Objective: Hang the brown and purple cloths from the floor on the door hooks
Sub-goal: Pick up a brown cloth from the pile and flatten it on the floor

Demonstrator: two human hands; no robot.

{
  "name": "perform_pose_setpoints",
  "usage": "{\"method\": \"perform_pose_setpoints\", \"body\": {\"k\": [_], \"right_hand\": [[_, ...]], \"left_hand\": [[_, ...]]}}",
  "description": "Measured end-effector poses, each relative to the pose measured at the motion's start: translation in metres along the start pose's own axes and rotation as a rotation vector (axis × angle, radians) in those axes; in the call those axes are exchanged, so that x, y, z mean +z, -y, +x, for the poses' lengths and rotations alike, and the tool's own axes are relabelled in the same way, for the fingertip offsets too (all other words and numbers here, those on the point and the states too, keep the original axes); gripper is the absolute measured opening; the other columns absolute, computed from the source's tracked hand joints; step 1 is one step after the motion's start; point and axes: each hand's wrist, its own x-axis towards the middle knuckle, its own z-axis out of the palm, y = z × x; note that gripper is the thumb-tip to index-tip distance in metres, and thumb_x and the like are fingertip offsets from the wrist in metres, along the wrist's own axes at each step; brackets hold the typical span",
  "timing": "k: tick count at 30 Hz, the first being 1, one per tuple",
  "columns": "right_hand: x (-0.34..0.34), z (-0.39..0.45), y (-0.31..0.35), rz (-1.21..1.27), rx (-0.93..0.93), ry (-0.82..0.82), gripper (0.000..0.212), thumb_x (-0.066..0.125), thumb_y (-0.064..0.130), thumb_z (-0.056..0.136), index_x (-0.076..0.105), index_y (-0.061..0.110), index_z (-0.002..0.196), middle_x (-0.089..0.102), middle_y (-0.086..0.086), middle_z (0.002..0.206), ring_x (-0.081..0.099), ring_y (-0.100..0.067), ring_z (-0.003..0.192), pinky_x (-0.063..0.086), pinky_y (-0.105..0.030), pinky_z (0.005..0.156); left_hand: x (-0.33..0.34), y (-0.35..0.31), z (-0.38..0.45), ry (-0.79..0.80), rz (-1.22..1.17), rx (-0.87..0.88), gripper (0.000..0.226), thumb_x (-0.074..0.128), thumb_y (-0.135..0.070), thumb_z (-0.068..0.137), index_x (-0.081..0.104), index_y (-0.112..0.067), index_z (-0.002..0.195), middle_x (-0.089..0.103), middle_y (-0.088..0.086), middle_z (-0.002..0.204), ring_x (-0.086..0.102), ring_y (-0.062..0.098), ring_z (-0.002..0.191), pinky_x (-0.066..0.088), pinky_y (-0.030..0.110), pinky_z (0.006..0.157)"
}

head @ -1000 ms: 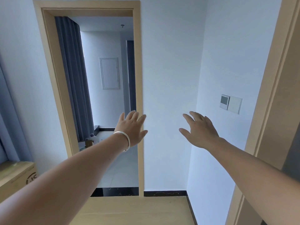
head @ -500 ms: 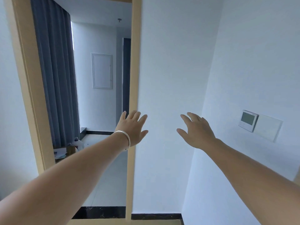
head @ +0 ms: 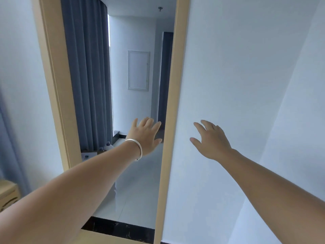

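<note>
No brown or purple cloth and no door hooks show in the head view. My left hand point(head: 145, 135), with a silver bangle on its wrist, reaches forward with straight spread fingers and holds nothing, in front of the open doorway point(head: 137, 164). My right hand point(head: 210, 140) is stretched out beside it, fingers relaxed and empty, in front of the white wall point(head: 237, 76). Neither hand touches anything that I can see.
A light wooden door frame point(head: 173, 103) runs down the middle, its left post point(head: 52, 85) beside a grey curtain point(head: 88, 76). Beyond lie a tiled floor point(head: 137, 191), a white wall panel point(head: 138, 70) and a black threshold strip point(head: 119, 227). A wooden cabinet point(head: 8, 192) sits at lower left.
The view has moved closer to the doorway and turned left; the wall switch and thermostat on the right have left the frame. Both hands stay outstretched and empty.
</note>
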Motion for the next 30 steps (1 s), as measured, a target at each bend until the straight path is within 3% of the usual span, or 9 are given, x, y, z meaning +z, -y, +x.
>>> {"method": "perform_pose_setpoints", "body": {"k": [16, 21, 30], "right_hand": [[0.127, 0.231, 0.071, 0.226, -0.517, -0.081, 0.060, 0.040, 0.051, 0.096, 0.029, 0.025, 0.149, 0.025, -0.004, 0.155, 0.019, -0.022, 0.141, 0.015, -0.038, 0.115], [0.153, 0.273, 0.132, 0.323, -0.659, -0.046, 0.062, 0.040, 0.051, 0.095, 0.027, 0.024, 0.149, 0.023, -0.006, 0.156, 0.018, -0.023, 0.144, 0.015, -0.045, 0.118], [0.181, 0.319, 0.286, 0.408, -0.888, -0.036, 0.065, 0.036, 0.054, 0.096, 0.020, 0.025, 0.152, 0.018, -0.005, 0.159, 0.011, -0.021, 0.146, 0.011, -0.046, 0.119]], "left_hand": [[0.089, 0.113, 0.057, 0.170, 0.259, -0.415, 0.064, 0.030, -0.057, 0.096, 0.019, -0.026, 0.150, 0.028, 0.002, 0.153, 0.018, 0.026, 0.144, 0.019, 0.051, 0.116], [0.101, 0.149, 0.041, 0.217, 0.307, -0.535, 0.062, 0.032, -0.056, 0.096, 0.021, -0.024, 0.148, 0.031, 0.003, 0.150, 0.020, 0.026, 0.142, 0.019, 0.051, 0.115], [0.124, 0.257, -0.019, 0.286, 0.375, -0.746, 0.065, 0.030, -0.057, 0.096, 0.015, -0.025, 0.150, 0.025, 0.002, 0.153, 0.014, 0.024, 0.145, 0.014, 0.051, 0.117]]}}
